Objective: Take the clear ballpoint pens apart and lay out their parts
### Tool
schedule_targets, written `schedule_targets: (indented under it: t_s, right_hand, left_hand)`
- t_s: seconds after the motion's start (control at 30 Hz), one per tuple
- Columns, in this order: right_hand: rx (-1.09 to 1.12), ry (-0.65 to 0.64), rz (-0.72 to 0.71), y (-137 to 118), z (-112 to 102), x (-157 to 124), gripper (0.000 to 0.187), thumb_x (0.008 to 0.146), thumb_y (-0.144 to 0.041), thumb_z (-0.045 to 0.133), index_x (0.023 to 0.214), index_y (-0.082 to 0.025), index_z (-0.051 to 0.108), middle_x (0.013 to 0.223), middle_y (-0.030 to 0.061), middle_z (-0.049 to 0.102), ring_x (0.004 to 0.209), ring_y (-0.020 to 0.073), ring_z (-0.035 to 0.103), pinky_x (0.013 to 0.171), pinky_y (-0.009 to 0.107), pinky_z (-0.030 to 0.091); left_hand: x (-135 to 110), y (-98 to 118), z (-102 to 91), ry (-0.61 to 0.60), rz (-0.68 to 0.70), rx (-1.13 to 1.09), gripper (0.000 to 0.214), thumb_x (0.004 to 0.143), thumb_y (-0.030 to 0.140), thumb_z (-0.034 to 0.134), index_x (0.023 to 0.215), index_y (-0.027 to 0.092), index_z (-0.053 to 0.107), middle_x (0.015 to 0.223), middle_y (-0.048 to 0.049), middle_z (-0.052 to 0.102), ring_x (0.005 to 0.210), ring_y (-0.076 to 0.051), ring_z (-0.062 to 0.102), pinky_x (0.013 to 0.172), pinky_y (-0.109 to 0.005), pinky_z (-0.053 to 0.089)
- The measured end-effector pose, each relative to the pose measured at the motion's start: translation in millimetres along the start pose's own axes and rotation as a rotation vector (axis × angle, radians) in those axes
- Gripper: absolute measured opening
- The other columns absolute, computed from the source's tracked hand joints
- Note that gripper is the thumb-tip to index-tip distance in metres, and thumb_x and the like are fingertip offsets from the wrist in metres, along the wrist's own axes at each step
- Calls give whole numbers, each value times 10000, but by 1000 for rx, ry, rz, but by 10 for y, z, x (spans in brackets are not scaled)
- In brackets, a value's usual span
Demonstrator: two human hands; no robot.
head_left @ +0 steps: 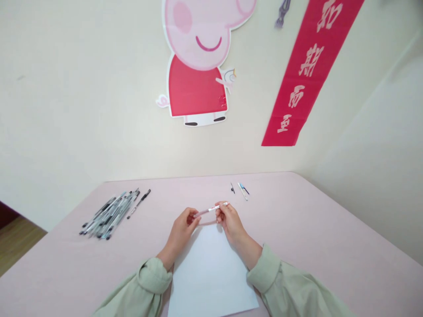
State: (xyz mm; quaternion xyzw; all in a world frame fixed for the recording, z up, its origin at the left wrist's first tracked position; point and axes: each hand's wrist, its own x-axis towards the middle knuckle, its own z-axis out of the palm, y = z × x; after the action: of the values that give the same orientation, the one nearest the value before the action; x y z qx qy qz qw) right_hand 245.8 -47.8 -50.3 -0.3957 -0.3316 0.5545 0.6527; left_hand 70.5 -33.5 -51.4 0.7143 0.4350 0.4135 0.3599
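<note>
Both hands hold one thin pen with a clear barrel and white end, lying across just above the far edge of a white sheet of paper. My left hand pinches its left end. My right hand pinches it near the middle, with the white end sticking out to the right. Both sleeves are pale green.
Several black and clear pens lie in a pile at the left of the pink table. Small pen parts lie beyond my hands. The wall behind carries a cartoon pig cutout and a red banner.
</note>
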Motion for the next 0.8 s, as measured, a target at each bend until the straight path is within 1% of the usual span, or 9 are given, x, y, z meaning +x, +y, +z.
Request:
schedule_targets:
  t_s: [0.1, 0.23, 0.33, 0.5, 0.63, 0.7, 0.8]
  right_hand:
    - [60, 12, 34, 2, -18, 20, 269, 741, -425, 661, 831, -177, 608, 584, -45, 574, 429, 65, 455, 440, 195, 376]
    - [89, 19, 55, 0, -25, 16, 254, 732, -405, 675, 825, -174, 621, 577, -38, 586, 434, 71, 471, 438, 196, 387]
    - [95, 21, 61, 0, -26, 11, 256, 728, -404, 686, 819, -172, 630, 574, -37, 591, 437, 70, 477, 441, 193, 387]
    - [97, 15, 72, -6, -22, 14, 267, 726, -421, 698, 777, -169, 626, 552, -39, 580, 433, 69, 476, 447, 195, 388]
    - [92, 11, 78, -10, -26, 18, 295, 713, -442, 711, 743, -166, 612, 530, -47, 560, 426, 63, 462, 444, 187, 380]
    - [87, 9, 81, -11, -29, 20, 313, 704, -456, 716, 730, -166, 603, 517, -52, 544, 416, 61, 447, 437, 187, 374]
    - [80, 5, 81, -14, -29, 19, 331, 693, -471, 721, 716, -166, 593, 504, -59, 523, 407, 59, 426, 431, 187, 363]
  left_hand:
    - [-3, -77, -48, 14, -73, -110, 194, 837, 381, 538, 885, 194, 552, 770, -8, 614, 715, -163, 590, 660, -268, 454]
    - [-7, -64, -48, -7, -51, -103, 199, 847, 385, 529, 866, 192, 571, 752, -1, 615, 697, -154, 577, 649, -256, 444]
    - [-16, 3, -55, -31, 2, -6, 215, 879, 384, 481, 863, 193, 579, 754, -4, 614, 704, -155, 568, 662, -258, 434]
    - [-48, 95, -86, -119, 117, 299, 270, 937, 369, 360, 857, 205, 559, 788, -17, 594, 727, -165, 549, 675, -270, 415]
    - [-73, 128, -75, -193, 191, 499, 281, 951, 348, 312, 851, 214, 538, 814, -24, 590, 729, -173, 549, 666, -276, 409]
    - [-82, 139, -66, -218, 222, 552, 291, 952, 352, 305, 827, 218, 532, 803, -22, 585, 720, -177, 543, 658, -278, 403]
    - [-97, 143, -58, -240, 231, 543, 306, 954, 362, 296, 806, 226, 527, 775, -15, 581, 702, -176, 532, 653, -277, 389]
